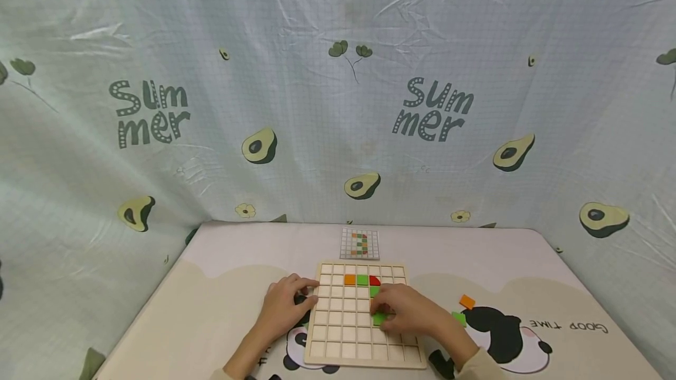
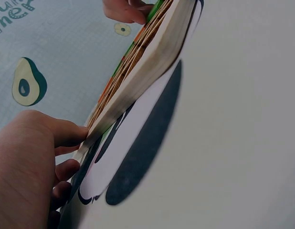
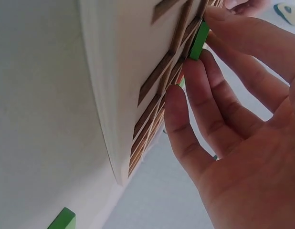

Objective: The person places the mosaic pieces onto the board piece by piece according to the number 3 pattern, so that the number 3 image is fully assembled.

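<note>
A wooden grid board [image 1: 333, 352] lies on the table. In its cells are an orange square tile [image 1: 350, 280], a green tile [image 1: 362, 280], a red rounded tile [image 1: 374, 281] and another green tile [image 1: 374, 291] below. My right hand [image 1: 409, 311] is over the board's right half, pinching a green square tile [image 3: 199, 41] between thumb and fingers at the grid. Its fingers partly cover an orange tile in the same column. At the left edge, my left hand [image 1: 285, 305] touches the board's side with its fingertips, thumb and index finger apart.
Behind the board lies a small pattern card [image 1: 360, 244] with coloured squares. To the right, a loose orange tile [image 1: 467, 302] and a loose green tile [image 1: 459, 318] lie on the panda-print tablecloth [image 1: 528, 286]. A printed curtain [image 1: 317, 104] hangs behind the table.
</note>
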Action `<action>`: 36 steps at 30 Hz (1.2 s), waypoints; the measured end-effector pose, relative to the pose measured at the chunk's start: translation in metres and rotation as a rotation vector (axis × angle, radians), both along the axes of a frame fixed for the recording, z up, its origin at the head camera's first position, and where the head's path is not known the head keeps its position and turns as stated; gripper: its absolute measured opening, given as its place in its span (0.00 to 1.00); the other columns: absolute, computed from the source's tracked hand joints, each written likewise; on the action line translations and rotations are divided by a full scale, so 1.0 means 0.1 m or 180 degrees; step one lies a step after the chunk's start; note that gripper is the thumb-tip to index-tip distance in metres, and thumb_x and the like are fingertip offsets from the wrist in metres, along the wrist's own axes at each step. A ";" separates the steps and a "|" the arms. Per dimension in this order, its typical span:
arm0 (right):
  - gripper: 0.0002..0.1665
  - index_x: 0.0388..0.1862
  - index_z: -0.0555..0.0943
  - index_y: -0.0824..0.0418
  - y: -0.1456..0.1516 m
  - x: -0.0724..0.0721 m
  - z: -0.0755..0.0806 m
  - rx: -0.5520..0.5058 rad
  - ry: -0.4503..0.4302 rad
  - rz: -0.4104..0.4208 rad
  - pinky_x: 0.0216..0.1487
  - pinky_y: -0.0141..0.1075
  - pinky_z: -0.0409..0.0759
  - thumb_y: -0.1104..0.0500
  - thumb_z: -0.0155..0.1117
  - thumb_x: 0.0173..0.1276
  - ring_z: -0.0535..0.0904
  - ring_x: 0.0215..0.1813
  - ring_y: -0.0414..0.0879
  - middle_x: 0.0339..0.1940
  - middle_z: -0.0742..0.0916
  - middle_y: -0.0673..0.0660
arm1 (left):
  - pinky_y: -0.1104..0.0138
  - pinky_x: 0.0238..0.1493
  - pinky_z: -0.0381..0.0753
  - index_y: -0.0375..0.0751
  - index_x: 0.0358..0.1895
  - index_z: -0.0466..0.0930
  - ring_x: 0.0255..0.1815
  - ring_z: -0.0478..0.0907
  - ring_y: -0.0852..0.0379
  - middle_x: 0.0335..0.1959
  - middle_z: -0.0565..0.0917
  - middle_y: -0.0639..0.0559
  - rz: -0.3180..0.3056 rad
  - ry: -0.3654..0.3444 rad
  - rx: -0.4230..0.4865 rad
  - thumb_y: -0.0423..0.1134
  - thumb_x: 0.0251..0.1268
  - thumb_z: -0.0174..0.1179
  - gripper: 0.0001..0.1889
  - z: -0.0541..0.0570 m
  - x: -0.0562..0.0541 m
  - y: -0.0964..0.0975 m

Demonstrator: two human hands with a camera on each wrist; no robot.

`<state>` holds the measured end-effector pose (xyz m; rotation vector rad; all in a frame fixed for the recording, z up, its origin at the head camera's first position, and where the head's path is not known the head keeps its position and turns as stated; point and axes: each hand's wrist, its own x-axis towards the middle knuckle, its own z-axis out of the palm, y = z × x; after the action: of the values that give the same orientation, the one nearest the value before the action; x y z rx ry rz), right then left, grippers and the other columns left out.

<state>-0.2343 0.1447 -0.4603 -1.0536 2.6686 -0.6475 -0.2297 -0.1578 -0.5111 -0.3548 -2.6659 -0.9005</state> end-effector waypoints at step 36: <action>0.11 0.43 0.90 0.51 0.00 -0.01 0.01 -0.0161 -0.0007 0.0073 0.43 0.30 0.77 0.60 0.77 0.61 0.75 0.38 0.29 0.40 0.86 0.42 | 0.65 0.40 0.64 0.56 0.46 0.90 0.33 0.73 0.67 0.29 0.78 0.66 -0.0016 0.0079 0.0010 0.44 0.61 0.70 0.10 -0.03 -0.02 0.00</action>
<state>-0.2349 0.1445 -0.4598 -1.0942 2.6473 -0.7148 -0.2315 -0.1582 -0.5143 -0.3697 -2.6419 -0.8958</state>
